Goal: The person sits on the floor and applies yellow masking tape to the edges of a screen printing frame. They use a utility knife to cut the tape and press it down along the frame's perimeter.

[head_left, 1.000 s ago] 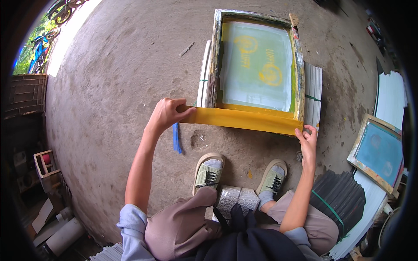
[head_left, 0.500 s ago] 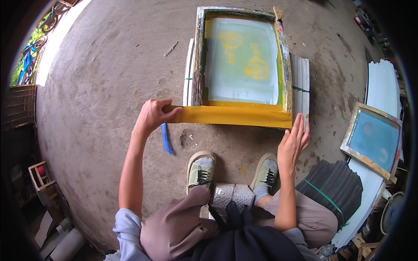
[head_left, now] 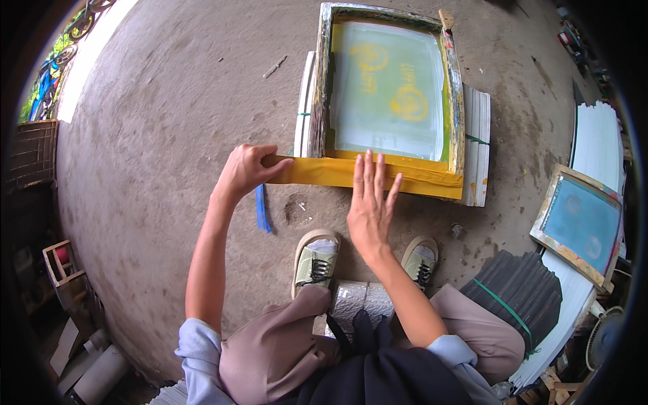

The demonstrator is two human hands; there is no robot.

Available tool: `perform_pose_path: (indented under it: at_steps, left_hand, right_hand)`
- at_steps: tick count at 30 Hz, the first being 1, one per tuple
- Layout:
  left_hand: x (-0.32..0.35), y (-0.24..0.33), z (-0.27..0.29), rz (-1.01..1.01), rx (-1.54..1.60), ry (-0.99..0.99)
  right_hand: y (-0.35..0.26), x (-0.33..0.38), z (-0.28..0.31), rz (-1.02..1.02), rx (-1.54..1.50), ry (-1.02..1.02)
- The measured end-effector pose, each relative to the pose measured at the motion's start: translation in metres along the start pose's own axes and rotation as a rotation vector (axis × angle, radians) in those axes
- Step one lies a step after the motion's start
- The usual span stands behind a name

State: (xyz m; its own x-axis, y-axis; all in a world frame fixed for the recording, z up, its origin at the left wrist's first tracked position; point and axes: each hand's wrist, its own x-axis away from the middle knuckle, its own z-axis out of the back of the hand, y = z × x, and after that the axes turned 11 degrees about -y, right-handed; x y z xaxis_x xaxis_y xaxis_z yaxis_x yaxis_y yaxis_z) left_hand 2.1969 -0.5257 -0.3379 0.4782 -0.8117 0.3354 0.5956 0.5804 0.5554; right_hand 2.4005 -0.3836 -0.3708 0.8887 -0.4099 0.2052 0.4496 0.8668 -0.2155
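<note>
A wooden screen printing frame [head_left: 455, 101] with pale green mesh and yellow marks lies in front of me on bundled white sheets [head_left: 478, 121]. Wide yellow-brown tape [head_left: 317, 171] runs along its near edge. The tape's free left end is pinched by my left hand [head_left: 246, 172], beyond the frame's left corner. Flat on the tape, near the middle of that edge, rests my right hand [head_left: 372, 209], its fingers stretched out and holding nothing. To the right of it the tape lies against the frame with some wrinkles.
A blue strip [head_left: 262, 210] lies on the concrete floor below my left hand. Between my shoes is a silvery wrapped block [head_left: 361, 300]. At right are a bundle of dark slats [head_left: 516, 297], a second screen frame [head_left: 557, 236] with blue mesh, and a fan [head_left: 603, 337].
My right hand has moved left from the tape's right end to its middle, palm on it. The left hand still grips the free end. The whole view has shifted slightly.
</note>
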Motion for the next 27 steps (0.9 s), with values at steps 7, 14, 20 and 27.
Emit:
perform_pose_path:
  at_steps: [7, 14, 20, 27]
  left_hand:
    - [0.002, -0.007, -0.001, 0.007, -0.018, 0.012]
    - [0.003, -0.012, -0.004, -0.052, 0.049, 0.031]
    - [0.000, -0.010, -0.005, -0.096, 0.048, 0.083]
    - [0.004, -0.013, -0.003, -0.067, -0.033, 0.110]
  right_hand:
    - [0.003, 0.001, 0.004, 0.031, 0.133, -0.127]
    - [0.084, 0.023, 0.008, -0.255, 0.066, 0.168]
    - [-0.027, -0.014, -0.006, 0.076, 0.054, -0.018]
    - [-0.040, -0.016, -0.004, 0.226, 0.044, -0.052]
